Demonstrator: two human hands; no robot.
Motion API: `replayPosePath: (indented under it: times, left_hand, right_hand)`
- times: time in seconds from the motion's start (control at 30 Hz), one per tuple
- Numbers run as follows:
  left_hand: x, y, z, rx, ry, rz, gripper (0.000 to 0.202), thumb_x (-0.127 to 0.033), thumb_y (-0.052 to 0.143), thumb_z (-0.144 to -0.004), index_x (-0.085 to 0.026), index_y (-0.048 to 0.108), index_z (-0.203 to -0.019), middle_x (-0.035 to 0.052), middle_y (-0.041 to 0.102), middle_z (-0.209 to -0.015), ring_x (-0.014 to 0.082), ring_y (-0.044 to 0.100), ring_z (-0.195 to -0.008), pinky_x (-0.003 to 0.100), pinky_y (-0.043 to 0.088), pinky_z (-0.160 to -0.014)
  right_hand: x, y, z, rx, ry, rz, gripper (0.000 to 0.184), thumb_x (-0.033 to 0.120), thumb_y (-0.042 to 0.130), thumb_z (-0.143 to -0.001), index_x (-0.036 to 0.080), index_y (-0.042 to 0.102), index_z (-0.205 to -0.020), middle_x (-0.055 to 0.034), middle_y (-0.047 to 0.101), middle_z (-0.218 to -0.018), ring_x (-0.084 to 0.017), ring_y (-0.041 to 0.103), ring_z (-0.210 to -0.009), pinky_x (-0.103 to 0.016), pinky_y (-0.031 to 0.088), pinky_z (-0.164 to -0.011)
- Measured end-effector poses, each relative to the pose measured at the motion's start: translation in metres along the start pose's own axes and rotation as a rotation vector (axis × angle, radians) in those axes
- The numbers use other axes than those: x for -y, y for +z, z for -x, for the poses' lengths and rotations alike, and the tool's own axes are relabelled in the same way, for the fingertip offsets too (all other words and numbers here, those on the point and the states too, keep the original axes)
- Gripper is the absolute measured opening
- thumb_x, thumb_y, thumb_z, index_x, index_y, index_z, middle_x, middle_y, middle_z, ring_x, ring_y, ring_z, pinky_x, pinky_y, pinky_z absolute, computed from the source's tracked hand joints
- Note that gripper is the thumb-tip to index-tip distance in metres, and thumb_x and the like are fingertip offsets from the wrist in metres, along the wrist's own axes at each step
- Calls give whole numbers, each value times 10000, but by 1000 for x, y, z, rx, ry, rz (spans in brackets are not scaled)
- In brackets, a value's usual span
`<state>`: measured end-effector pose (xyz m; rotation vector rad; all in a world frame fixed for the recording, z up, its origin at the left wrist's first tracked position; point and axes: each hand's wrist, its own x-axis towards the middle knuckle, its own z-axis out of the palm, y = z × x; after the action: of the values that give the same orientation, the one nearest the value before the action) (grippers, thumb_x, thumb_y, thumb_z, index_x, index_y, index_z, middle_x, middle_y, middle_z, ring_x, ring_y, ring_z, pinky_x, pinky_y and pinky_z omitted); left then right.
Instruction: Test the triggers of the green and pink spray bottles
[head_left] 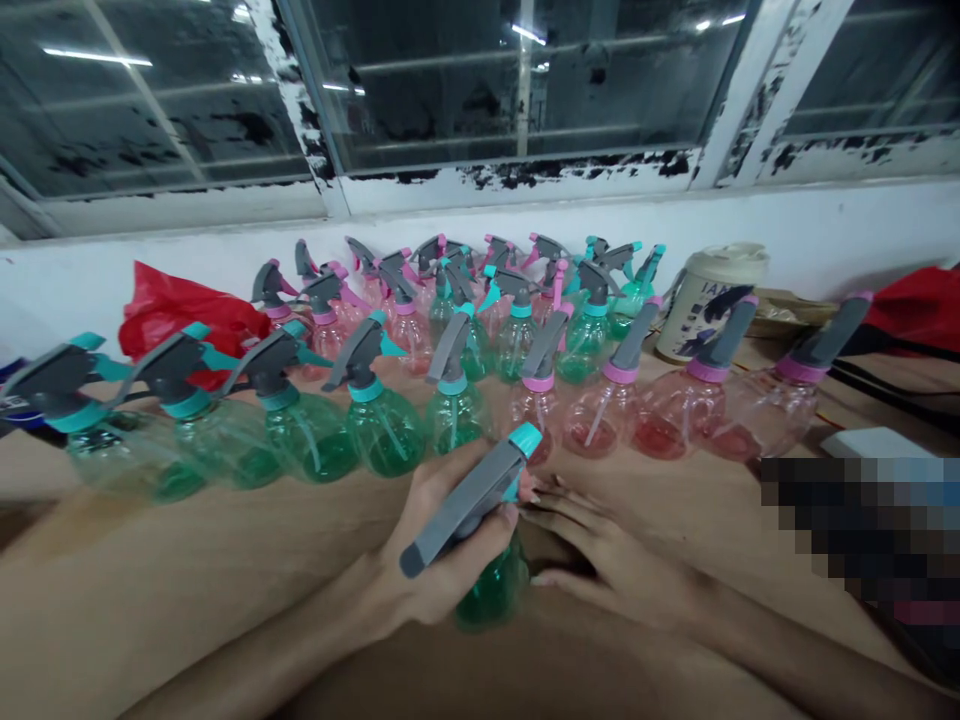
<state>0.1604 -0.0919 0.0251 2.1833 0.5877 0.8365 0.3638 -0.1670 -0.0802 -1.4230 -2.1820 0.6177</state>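
My left hand (pixel 427 560) is wrapped round a green spray bottle (pixel 495 590), gripping its grey trigger head (pixel 469 500) with a teal nozzle. My right hand (pixel 600 555) lies beside the bottle on the brown table (pixel 187 580), fingers stretched out and touching the bottle's side near the neck. Just beyond the hands stands a row of finished bottles: green ones with teal collars (pixel 379 425) to the left, pink ones with pink collars (pixel 600 415) to the right.
More green and pink spray bottles (pixel 517 300) crowd the back by the white wall under the windows. A red plastic bag (pixel 176 310) lies at back left, a cream lidded tub (pixel 709 295) at back right, a white block (pixel 874 442) and red cloth (pixel 919 305) at right.
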Motion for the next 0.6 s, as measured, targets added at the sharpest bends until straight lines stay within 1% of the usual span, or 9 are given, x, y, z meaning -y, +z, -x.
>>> replayPosePath:
  times: [0.07,0.17,0.3,0.43,0.53,0.6]
  left_hand:
    - [1,-1,0,-20,34,-18,116,-208,516,-771,-264,606,-818,-12,662,-726,183,651,-657,289,524,-580]
    - [4,1,-1,-23,50,-33,153,-220,509,-765,-271,616,-863,-6,669,-756,184,642,-650,306,544,-614]
    - [7,4,0,-8,-2,-8,219,-235,526,-762,-270,640,-946,6,662,-786,180,625,-634,329,561,-671]
    - [3,4,1,4,-51,35,309,-223,525,-765,-265,667,-1037,19,663,-810,180,628,-652,337,564,-706]
    - [0,4,0,1,-55,53,314,-209,526,-769,-247,676,-1042,25,670,-831,178,637,-685,329,563,-724]
    - [0,4,0,-6,-33,68,319,-187,525,-766,-236,674,-1044,19,671,-835,170,640,-685,318,562,-716]
  right_hand:
    - [-1,0,0,-3,-6,-7,610,528,550,-890,274,421,-1430,-40,429,-1495,-266,323,-1406,-510,224,-1175]
    - [-2,1,1,14,-12,20,612,533,529,-900,269,406,-1439,-37,413,-1504,-256,315,-1411,-502,229,-1175]
    - [-4,2,1,23,-7,47,614,536,519,-905,250,411,-1437,-45,408,-1506,-250,312,-1412,-483,253,-1170]
    - [-5,3,1,1,-20,37,621,522,543,-898,246,407,-1438,-55,429,-1492,-254,331,-1403,-497,242,-1173]
    - [-5,3,1,0,-22,59,612,523,531,-904,234,417,-1432,-54,420,-1500,-243,329,-1405,-480,262,-1170]
    - [-4,4,1,2,-24,83,598,529,518,-909,227,436,-1419,-50,421,-1500,-235,326,-1406,-469,262,-1173]
